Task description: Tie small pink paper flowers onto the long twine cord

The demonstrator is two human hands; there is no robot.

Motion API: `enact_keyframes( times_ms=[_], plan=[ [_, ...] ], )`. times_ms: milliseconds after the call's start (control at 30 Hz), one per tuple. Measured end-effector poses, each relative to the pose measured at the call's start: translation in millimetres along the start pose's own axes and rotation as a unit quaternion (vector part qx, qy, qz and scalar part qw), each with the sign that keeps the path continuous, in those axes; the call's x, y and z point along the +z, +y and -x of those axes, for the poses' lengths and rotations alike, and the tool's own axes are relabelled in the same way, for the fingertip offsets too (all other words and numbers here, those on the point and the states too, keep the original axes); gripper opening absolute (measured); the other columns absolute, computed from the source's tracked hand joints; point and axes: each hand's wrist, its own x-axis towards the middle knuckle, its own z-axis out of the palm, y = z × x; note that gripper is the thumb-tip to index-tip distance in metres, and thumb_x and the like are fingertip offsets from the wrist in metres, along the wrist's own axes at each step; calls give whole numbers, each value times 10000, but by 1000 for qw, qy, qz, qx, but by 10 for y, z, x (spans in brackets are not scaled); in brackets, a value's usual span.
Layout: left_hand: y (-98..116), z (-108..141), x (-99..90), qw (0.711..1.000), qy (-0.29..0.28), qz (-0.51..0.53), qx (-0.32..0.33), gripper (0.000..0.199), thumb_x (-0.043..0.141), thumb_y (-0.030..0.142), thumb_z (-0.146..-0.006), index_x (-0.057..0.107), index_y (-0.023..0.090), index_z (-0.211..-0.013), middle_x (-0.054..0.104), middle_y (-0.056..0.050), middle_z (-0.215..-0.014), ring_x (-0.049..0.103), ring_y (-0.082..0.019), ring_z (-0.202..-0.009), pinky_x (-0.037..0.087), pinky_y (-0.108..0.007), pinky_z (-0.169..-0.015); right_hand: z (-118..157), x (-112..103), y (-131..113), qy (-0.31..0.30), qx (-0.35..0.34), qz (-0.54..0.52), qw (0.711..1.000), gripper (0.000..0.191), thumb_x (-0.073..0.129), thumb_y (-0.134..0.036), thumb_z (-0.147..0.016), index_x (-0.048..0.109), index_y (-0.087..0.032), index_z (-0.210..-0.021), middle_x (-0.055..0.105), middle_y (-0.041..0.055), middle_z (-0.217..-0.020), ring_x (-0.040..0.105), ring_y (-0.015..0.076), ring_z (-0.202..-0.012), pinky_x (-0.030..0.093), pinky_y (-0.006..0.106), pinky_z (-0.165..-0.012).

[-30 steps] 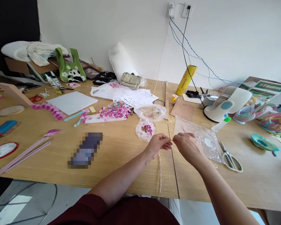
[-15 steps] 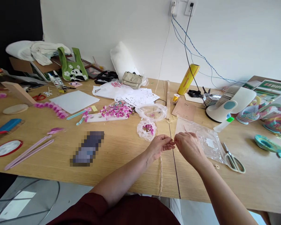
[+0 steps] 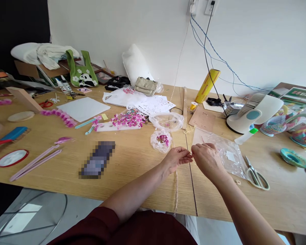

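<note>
My left hand [image 3: 177, 159] pinches the end of a thin cord, with thumb and fingertips pressed together. Close beside it, my right hand [image 3: 206, 157] is closed with its knuckles up, and a short bit of the strand [image 3: 190, 153] shows between the two hands. Below my left hand a pale braided cord [image 3: 176, 190] hangs over the front edge of the table; its join with the pinched strand is hidden. Just behind my hands lies a clear plastic bag [image 3: 155, 143] holding pink flowers [image 3: 163, 139].
Scissors [image 3: 256, 175] and a flat plastic bag [image 3: 220, 146] lie right of my hands. A white fan [image 3: 255, 114] stands behind them. A pixelated dark object [image 3: 98, 160] lies to the left. More pink flowers [image 3: 130, 119] rest on a white strip [image 3: 107, 127].
The whole view has shifted slightly, so the table things sit a little farther right. My hands keep their grip close together, with a slightly wider gap between the fingertips.
</note>
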Motion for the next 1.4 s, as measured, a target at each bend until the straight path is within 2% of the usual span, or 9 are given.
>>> enact_keyframes(
  times_ms=[467,667,900,1033,1100,1167,1267,1333,1400],
  plan=[
    [29,29,22,998,-4,59,-22,168,652,239,-724,573,93,-746,648,-54,-691,627,-111,-639,491,-230,-697,-17,-52,-17,-2,0,-2,1000,103,479,-83,-730,538,-164,-708,619,48,-719,556,175,-700,243,297,-694],
    [-16,-15,4,999,3,34,-22,229,711,245,-662,552,104,-749,645,-44,-675,617,-96,-617,474,-199,-650,-23,-40,-19,-7,-2,2,1000,94,480,-103,-742,540,-167,-707,619,48,-723,554,178,-713,241,303,-693],
    [13,-7,-30,998,-28,-10,-51,285,714,329,-646,558,105,-729,635,-36,-657,606,-87,-570,458,-188,-595,-24,12,-9,1,-33,11,999,103,475,-97,-758,535,-164,-708,612,42,-716,542,170,-693,251,299,-709],
    [26,20,-34,999,-30,-29,-26,304,709,353,-641,556,103,-723,632,-37,-660,602,-85,-548,443,-178,-554,-41,-20,29,-2,-43,-1,999,99,488,-108,-774,549,-168,-724,610,37,-733,547,173,-715,276,305,-730],
    [30,35,-34,999,-15,-37,8,300,698,355,-651,555,105,-738,632,-38,-667,610,-94,-559,442,-177,-544,2,-122,82,25,-46,-27,998,72,510,-140,-781,569,-181,-785,617,41,-808,549,188,-798,291,310,-759],
    [40,50,-33,998,3,-43,43,294,685,354,-662,548,109,-747,632,-37,-669,615,-102,-568,439,-175,-527,107,-266,142,76,-30,-71,994,89,519,-196,-800,580,-198,-865,614,48,-904,538,198,-883,314,307,-774],
    [64,67,-16,995,31,-37,86,288,672,357,-670,535,111,-734,629,-34,-661,611,-103,-558,441,-177,-514,336,-403,183,143,81,-158,974,154,475,-302,-842,590,-199,-834,620,44,-879,560,170,-798,365,269,-670],
    [74,75,9,992,50,-27,109,285,665,358,-675,531,113,-731,623,-29,-654,608,-103,-554,453,-185,-525,467,-328,147,122,138,-236,954,231,459,-348,-845,593,-201,-729,622,26,-751,560,143,-656,372,256,-589],
    [71,82,41,989,61,-20,133,274,651,356,-690,533,114,-742,620,-24,-656,609,-101,-561,464,-189,-540,529,-105,62,71,152,-350,921,251,457,-356,-840,607,-201,-711,623,21,-684,561,129,-582,393,252,-563]
  ],
)
